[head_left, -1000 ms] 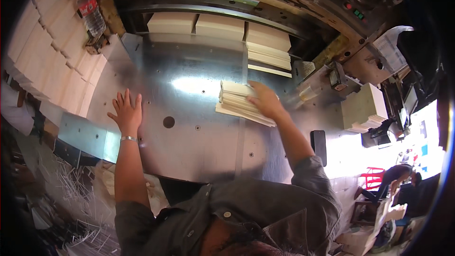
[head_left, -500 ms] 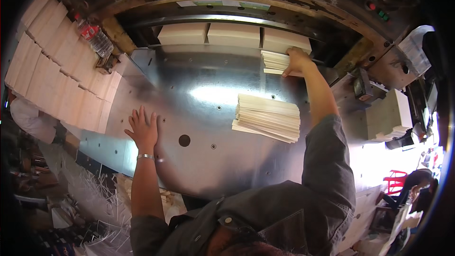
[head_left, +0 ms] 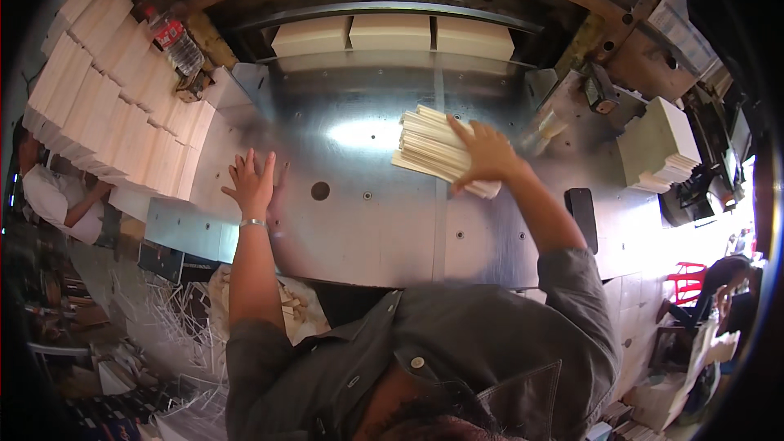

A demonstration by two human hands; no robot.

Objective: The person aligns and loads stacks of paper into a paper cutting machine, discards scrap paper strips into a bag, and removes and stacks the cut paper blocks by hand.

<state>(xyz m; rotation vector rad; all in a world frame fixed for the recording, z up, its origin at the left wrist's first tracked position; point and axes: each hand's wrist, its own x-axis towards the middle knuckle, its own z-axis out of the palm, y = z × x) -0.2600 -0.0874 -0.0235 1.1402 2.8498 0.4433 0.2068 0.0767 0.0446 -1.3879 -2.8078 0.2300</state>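
A bundle of cream paper strips (head_left: 431,147) lies slightly fanned on the metal table (head_left: 392,233), right of the middle. My right hand (head_left: 488,157) grips the bundle's right end, thumb on the near side and fingers over the far side. My left hand (head_left: 251,184) rests on the table at the left with its fingers spread and nothing in it; a metal bracelet is on that wrist. Three cream paper blocks (head_left: 390,35) stand side by side at the back, under the machine's long metal bar (head_left: 400,8).
Tall paper stacks (head_left: 122,106) line the left side, with a red-labelled plastic bottle (head_left: 175,45) beside them. Another paper stack (head_left: 661,143) stands at the right. A black flat object (head_left: 581,220) lies near my right forearm. Paper scraps (head_left: 163,302) litter the lower left. Other people are at both sides.
My right hand has come nearer from the back blocks and now holds a strip bundle mid-table. The two separate strip piles no longer show apart. The view has shifted; my left hand stays spread.
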